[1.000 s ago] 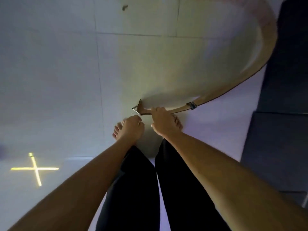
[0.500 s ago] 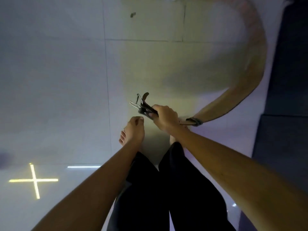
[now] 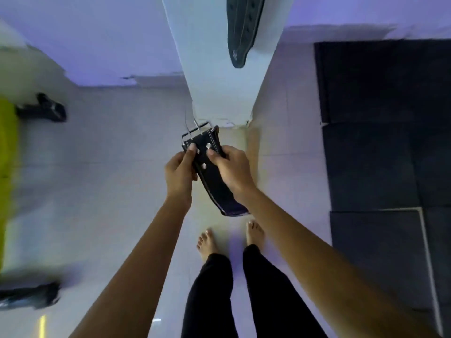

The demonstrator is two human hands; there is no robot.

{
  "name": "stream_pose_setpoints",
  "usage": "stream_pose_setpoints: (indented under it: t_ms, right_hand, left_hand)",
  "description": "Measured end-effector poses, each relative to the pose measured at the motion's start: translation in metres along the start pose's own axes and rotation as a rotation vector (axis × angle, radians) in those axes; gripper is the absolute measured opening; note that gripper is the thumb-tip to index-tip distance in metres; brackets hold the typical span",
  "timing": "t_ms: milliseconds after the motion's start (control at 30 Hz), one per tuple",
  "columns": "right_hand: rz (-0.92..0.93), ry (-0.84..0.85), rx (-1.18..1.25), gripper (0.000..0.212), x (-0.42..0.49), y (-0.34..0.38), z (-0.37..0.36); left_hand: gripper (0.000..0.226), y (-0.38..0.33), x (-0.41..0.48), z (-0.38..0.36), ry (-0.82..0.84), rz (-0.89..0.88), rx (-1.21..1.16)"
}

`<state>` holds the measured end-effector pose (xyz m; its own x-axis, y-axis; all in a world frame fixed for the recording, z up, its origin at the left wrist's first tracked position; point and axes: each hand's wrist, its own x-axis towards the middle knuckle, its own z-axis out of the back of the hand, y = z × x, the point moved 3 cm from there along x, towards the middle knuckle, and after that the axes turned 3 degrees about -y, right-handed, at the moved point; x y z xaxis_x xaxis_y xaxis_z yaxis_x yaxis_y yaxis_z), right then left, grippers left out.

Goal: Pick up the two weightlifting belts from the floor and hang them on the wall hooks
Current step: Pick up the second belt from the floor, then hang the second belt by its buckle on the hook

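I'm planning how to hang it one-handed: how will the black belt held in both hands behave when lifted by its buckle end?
The black belt probably holds its shape: it curves stiffly below the left hand and right hand rather than drooping. It looks thick, so likely heavy for its size. The metal buckle may swing loose.

Single head-worn view, looking steeply down (wide-angle), close above outstretched forearms and floor (image 3: 109, 191)
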<state>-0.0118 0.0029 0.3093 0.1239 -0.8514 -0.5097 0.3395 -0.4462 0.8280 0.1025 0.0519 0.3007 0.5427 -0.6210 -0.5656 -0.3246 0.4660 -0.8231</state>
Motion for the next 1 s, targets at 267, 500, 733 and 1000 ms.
stream_pose_setpoints:
  t_ms: [267,500,733,1000]
  right_hand:
    - [0.099,-0.066,0.155,0.028,-0.099,0.179,0.049]
    - [0.486,-0.015,-0.019,0.017,-0.164,0.295,0.073]
    - [0.619,0.205,0.097,0.026,-0.203,0.351,0.094]
    - [0.681,0.167,-0.055,0.026,-0.218,0.299,0.108]
  left_hand:
    - [0.032,-0.196,-0.11,-0.001,0.144,-0.301,-0.052]
    - [0.033,-0.287,-0.19,0.011,0.031,-0.561,-0.209]
    - [0.043,-0.369,-0.241,0.018,0.046,-0.855,-0.272]
    - [0.04,-0.408,-0.277,0.014,0.088,-0.951,-0.345]
